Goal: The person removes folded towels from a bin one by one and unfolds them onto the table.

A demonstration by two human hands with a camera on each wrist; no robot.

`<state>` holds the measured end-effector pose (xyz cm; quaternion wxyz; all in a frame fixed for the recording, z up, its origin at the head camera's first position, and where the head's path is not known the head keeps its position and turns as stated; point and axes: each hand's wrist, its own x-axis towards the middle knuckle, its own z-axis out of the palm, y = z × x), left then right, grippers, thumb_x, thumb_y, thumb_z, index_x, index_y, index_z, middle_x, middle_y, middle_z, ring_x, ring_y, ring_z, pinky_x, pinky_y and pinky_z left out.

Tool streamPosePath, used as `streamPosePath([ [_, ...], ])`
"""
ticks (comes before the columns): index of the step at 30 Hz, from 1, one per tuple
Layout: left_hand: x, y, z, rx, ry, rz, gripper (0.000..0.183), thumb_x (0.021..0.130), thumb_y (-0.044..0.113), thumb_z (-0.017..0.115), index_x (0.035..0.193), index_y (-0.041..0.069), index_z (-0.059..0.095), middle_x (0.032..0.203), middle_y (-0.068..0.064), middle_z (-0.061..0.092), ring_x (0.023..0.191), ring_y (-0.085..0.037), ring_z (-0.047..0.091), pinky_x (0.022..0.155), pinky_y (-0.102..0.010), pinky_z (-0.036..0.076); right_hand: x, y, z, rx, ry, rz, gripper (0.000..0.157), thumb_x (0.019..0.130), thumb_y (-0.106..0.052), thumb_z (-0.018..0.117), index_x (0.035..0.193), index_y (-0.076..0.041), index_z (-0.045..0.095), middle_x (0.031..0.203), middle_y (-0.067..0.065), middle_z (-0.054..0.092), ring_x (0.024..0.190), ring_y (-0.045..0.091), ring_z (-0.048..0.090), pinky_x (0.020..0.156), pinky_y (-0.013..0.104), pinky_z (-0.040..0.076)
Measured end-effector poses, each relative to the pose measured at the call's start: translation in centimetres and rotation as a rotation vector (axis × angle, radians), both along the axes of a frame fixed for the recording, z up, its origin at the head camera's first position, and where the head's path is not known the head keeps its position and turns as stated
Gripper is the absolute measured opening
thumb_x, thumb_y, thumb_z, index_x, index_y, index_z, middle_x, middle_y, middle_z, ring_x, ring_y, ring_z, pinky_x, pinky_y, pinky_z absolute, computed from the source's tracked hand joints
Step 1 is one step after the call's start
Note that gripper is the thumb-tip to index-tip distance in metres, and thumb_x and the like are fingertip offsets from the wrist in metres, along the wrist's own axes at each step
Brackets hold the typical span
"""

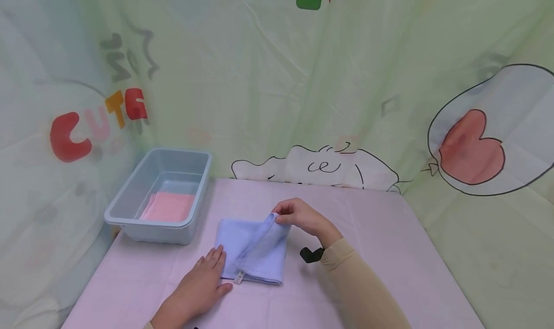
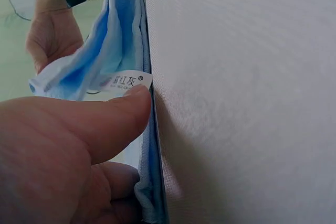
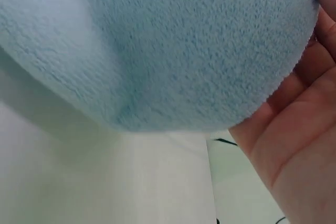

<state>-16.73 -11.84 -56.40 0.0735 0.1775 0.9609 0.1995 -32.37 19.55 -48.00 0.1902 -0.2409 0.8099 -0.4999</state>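
Observation:
A light blue towel (image 1: 253,252) lies folded on the table, its upper layer partly raised. My right hand (image 1: 300,218) pinches a lifted corner of that layer between thumb and fingers, at the towel's far right. In the right wrist view the fuzzy towel (image 3: 199,51) hangs from the fingers. My left hand (image 1: 201,281) rests with its fingers straight on the near left edge of the towel. Close to the left thumb (image 2: 118,121) a white printed label (image 2: 126,80) sticks out from the towel's near edge.
A grey-blue plastic basin (image 1: 151,230) stands at the table's back left, with a folded pink cloth (image 1: 170,206) inside. Printed curtains (image 1: 259,79) enclose the back and sides of the pale pink table (image 1: 368,228). A black strap (image 1: 311,255) shows at the right wrist.

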Motion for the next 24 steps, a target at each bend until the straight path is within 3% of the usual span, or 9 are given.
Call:
streamPosePath([
  [13, 0.2, 0.1, 0.9, -0.007, -0.011, 0.003, 0.086, 0.101, 0.045, 0.072, 0.161, -0.008, 0.04, 0.174, -0.025, 0.032, 0.164, -0.044, 0.029, 0.13, -0.065, 0.029, 0.2, 4.4, 0.1, -0.047, -0.083, 0.083, 0.022, 0.096, -0.001, 0.069, 0.113, 0.013, 0.071, 0.092, -0.009, 0.074, 0.086, 0.008, 0.064, 0.082, 0.027, 0.054],
  [24, 0.0, 0.1, 1.0, 0.003, -0.061, 0.015, 0.087, 0.102, 0.046, 0.071, 0.162, -0.008, 0.038, 0.176, -0.024, 0.029, 0.165, -0.044, 0.026, 0.13, -0.066, 0.027, 0.0, 7.6, -1.2, -0.103, -0.109, 0.071, 0.023, 0.092, 0.005, 0.065, 0.109, 0.02, 0.065, 0.092, -0.01, 0.074, 0.088, 0.009, 0.064, 0.084, 0.026, 0.055],
])
